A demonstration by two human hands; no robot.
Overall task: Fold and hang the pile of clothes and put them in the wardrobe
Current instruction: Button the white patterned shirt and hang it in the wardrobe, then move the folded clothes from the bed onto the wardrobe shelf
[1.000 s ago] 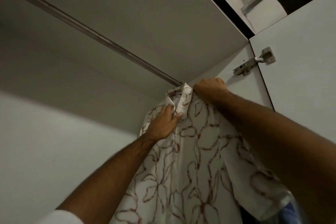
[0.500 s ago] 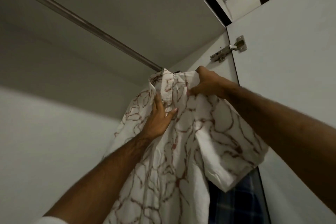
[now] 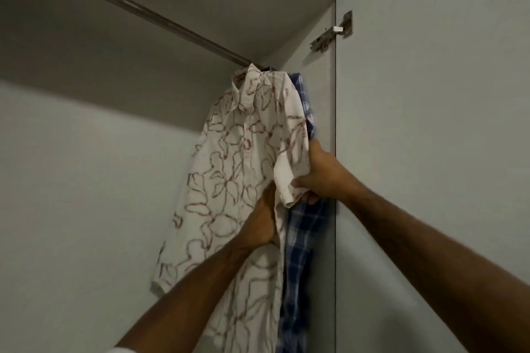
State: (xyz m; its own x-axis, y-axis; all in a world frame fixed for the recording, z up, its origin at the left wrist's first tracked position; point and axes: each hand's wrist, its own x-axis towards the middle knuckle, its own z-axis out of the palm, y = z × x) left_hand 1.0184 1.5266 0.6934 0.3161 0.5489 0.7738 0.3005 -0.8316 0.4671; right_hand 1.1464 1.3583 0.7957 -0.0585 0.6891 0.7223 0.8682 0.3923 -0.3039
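Observation:
A white shirt with a red-brown flower print (image 3: 229,169) hangs from the wardrobe rail (image 3: 149,14) at its right end. Behind it hangs a blue checked shirt (image 3: 298,241), partly hidden. My right hand (image 3: 318,178) grips the white shirt's right sleeve near its hem. My left hand (image 3: 262,223) holds the shirt's front edge lower down, its fingers tucked behind the cloth. The hanger is hidden under the collar.
The wardrobe's right side panel (image 3: 321,100) stands close behind the shirts. The open door (image 3: 430,137) with a metal hinge (image 3: 332,33) is at the right. The back wall (image 3: 86,195) lies to the left, with bare rail there.
Both hands have slid down from the collar to the sleeve and front edge. The shirt now hangs from the rail, and the blue checked shirt shows behind it.

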